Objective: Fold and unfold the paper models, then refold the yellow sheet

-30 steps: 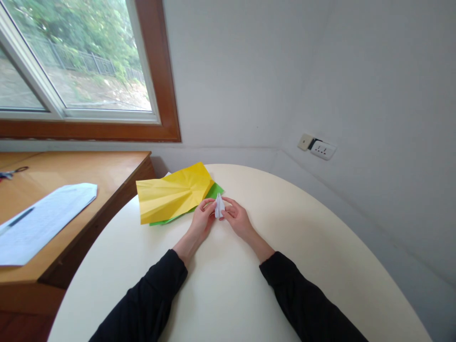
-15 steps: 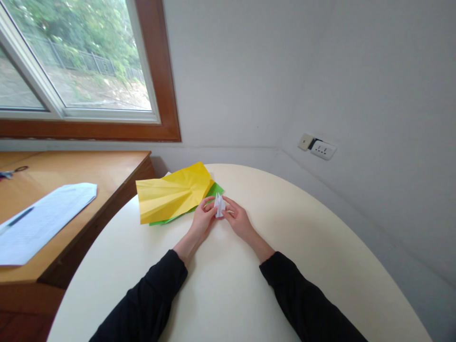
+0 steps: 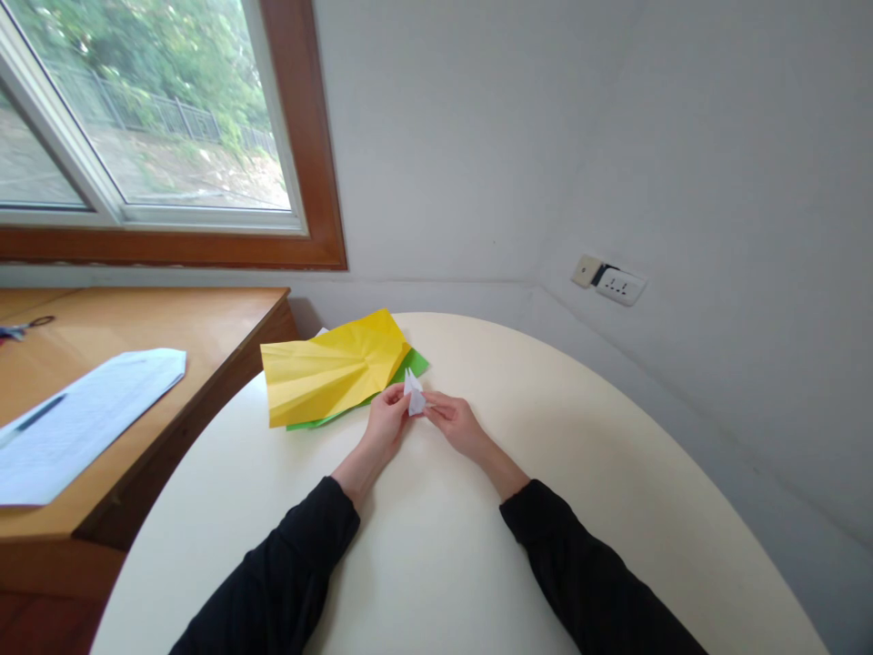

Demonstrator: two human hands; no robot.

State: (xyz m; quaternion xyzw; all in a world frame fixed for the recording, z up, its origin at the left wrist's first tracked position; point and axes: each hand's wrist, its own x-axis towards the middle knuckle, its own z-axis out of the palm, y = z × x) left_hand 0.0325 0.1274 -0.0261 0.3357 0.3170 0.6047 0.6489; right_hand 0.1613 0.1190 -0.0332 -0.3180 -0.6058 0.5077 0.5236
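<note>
A small white folded paper piece (image 3: 413, 394) stands between my two hands over the round cream table (image 3: 614, 473). My left hand (image 3: 386, 423) pinches its left side and my right hand (image 3: 456, 422) grips its lower right edge. Both hands are just off the table's far middle. A creased yellow paper sheet (image 3: 331, 367) lies to the left of my hands, on top of a green sheet (image 3: 409, 366) whose corner shows beside my left fingers.
A wooden desk (image 3: 170, 337) adjoins the table on the left, with a printed white sheet (image 3: 82, 418), a pen (image 3: 37, 414) on it and scissors (image 3: 24, 327) at the far left. A window is above it. A wall socket (image 3: 617, 286) sits on the right wall.
The white folded piece has tipped and shifted slightly left and down between my fingers; my right hand's fingers have closed in lower on it. My arms have barely moved.
</note>
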